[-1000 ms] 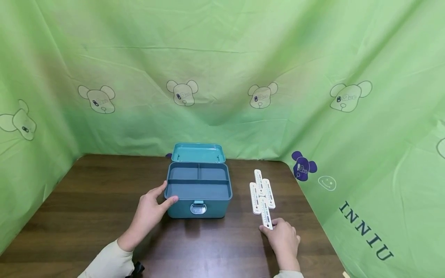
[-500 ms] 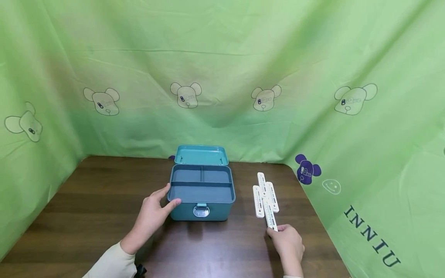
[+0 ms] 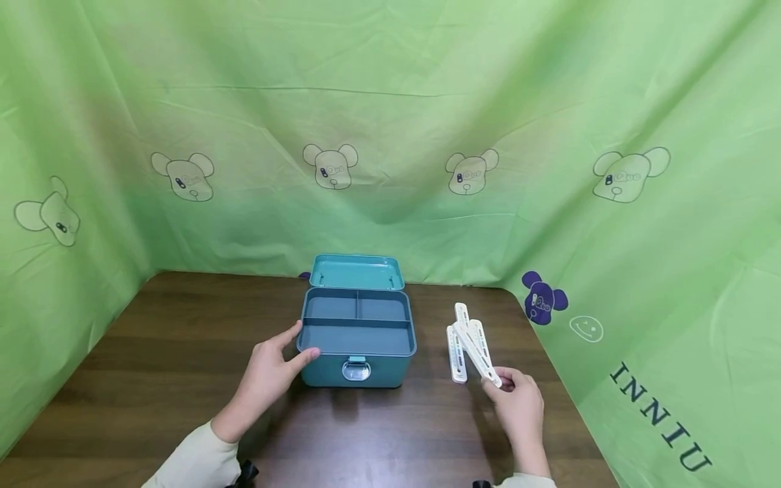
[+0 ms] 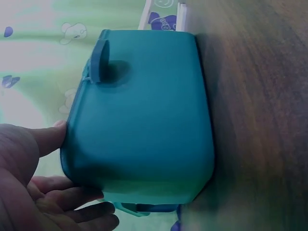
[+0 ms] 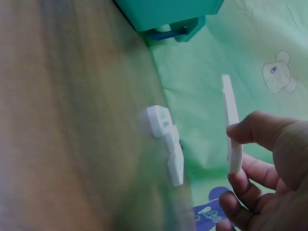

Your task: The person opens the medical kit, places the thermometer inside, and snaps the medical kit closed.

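Note:
A teal box (image 3: 381,371) with its lid (image 3: 356,272) tipped back stands mid-table, a divided blue-grey tray (image 3: 360,336) in its top. My left hand (image 3: 268,371) holds its front left corner, thumb at the front rim and fingers along the left side. My right hand (image 3: 518,407) pinches one end of a slim white plastic strip (image 3: 482,362) with printed markings. In the right wrist view that strip (image 5: 231,115) is raised, apart from the others. More white strips (image 3: 456,356) of the same kind lie on the table right of the box, partly covered by the held one.
The brown wooden table (image 3: 183,352) is bounded at the back and sides by a green cloth (image 3: 390,102) with printed bear heads. A metal clasp (image 3: 356,370) sits on the box's front.
My right hand has lifted the nearest strip, turned it and moved slightly up and right. My left hand stays at the box corner. The head view has shifted slightly.

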{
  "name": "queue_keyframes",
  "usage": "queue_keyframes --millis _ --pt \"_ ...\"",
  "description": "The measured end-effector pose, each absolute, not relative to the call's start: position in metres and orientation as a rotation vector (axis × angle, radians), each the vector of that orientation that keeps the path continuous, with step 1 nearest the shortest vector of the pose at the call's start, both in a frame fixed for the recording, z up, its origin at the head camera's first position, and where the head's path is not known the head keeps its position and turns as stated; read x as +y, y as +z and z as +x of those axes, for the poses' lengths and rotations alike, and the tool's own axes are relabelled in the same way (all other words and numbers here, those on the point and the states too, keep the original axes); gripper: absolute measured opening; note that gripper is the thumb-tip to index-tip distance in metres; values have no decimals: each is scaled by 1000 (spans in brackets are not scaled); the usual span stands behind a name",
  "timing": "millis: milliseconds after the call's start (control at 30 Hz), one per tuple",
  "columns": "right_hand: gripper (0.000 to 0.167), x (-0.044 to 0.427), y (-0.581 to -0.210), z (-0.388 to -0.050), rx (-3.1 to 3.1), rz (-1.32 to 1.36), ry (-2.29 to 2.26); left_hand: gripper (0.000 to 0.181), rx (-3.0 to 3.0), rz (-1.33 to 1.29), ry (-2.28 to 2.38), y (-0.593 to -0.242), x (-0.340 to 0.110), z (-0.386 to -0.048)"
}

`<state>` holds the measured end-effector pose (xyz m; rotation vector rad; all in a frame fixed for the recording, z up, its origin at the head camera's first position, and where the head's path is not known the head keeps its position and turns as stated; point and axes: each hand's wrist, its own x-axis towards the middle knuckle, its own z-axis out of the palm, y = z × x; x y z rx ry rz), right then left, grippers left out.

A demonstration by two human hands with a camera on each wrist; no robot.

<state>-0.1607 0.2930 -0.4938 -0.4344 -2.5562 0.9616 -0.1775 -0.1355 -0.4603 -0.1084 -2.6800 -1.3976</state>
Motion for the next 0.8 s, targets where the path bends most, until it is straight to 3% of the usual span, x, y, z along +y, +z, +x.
queue_keyframes --millis 500,800 --pt "32 292 -457 -197 -2665 -170 1041 75 -2712 -114 -1353 -456 -139 -179" --pt "27 278 -432 -222 -2653 146 1055 73 -2687 -153 -1354 -459 -141 -179"
